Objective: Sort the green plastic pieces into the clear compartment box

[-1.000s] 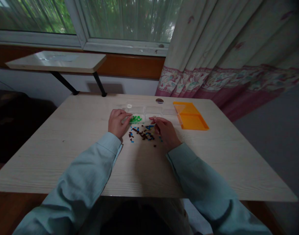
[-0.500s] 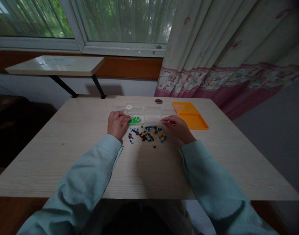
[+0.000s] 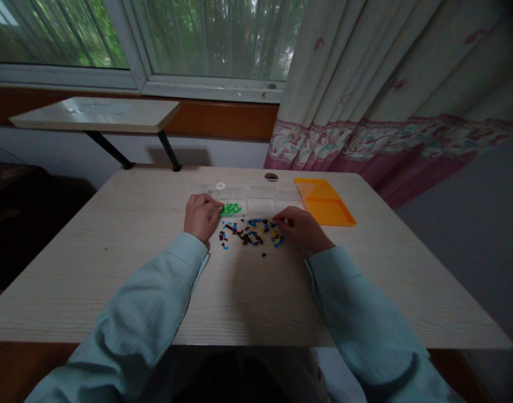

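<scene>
My left hand is closed at the front left of a clear plastic compartment box, thumb and fingertips gripping its edge. Small green bricks fill the compartment beside those fingers. In front of the box lies a loose pile of tiny building bricks in blue, brown and yellow. At the pile's right edge is my right hand, its thumb and forefinger brought together low over the bricks. Whatever is between those fingertips is too small to make out.
An orange tray lies to the right of the clear box. A raised white shelf on black legs stands at the table's back left. One dark brick sits apart, in front of the pile. A curtain hangs behind the table.
My right hand has come slightly down and left, from the front edge of the clear box to the bricks at the pile's right. My left hand stays at the box.
</scene>
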`<state>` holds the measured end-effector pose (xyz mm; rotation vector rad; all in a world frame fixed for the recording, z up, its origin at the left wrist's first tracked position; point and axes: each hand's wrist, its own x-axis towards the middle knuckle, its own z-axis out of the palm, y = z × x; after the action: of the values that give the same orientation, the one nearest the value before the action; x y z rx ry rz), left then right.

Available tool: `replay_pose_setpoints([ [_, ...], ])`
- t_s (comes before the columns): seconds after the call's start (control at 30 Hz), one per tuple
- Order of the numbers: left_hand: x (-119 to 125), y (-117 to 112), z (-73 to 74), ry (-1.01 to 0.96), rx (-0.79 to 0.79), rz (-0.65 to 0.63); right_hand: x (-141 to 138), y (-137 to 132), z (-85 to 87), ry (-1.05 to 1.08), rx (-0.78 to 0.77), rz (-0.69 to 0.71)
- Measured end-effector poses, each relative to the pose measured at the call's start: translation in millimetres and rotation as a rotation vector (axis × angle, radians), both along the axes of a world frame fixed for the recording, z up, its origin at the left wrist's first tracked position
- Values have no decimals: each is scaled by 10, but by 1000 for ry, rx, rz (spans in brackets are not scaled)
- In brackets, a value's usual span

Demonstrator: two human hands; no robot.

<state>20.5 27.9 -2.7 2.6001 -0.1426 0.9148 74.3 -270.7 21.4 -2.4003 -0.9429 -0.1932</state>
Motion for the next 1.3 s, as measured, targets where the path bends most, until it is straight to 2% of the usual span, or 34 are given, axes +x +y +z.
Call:
replay_pose_setpoints([
  [0.3, -2, -13, 3, -21, -8, -26, -72, 29, 67, 18, -44, 34],
  [0.63, -1, -21, 3, -28, -6, -52, -247, 228, 84, 76, -101, 134],
  [0.73, -36, -68, 60, -32, -8, -139, -264, 252, 61, 68, -120, 165],
  [0.9, -133, -195, 176, 91, 100, -473, -245, 260, 2, 54, -139, 186],
  [0.97, -166, -233, 210, 143, 141, -556, -262, 276, -6, 53, -131, 195],
  [1.1, -192, -245, 241, 207, 176, -590, -350, 343, 6, 29, -118, 233],
  [1.3, -162, -209, 205, 245, 189, -596, -442, 441, -9, -13, -142, 245],
])
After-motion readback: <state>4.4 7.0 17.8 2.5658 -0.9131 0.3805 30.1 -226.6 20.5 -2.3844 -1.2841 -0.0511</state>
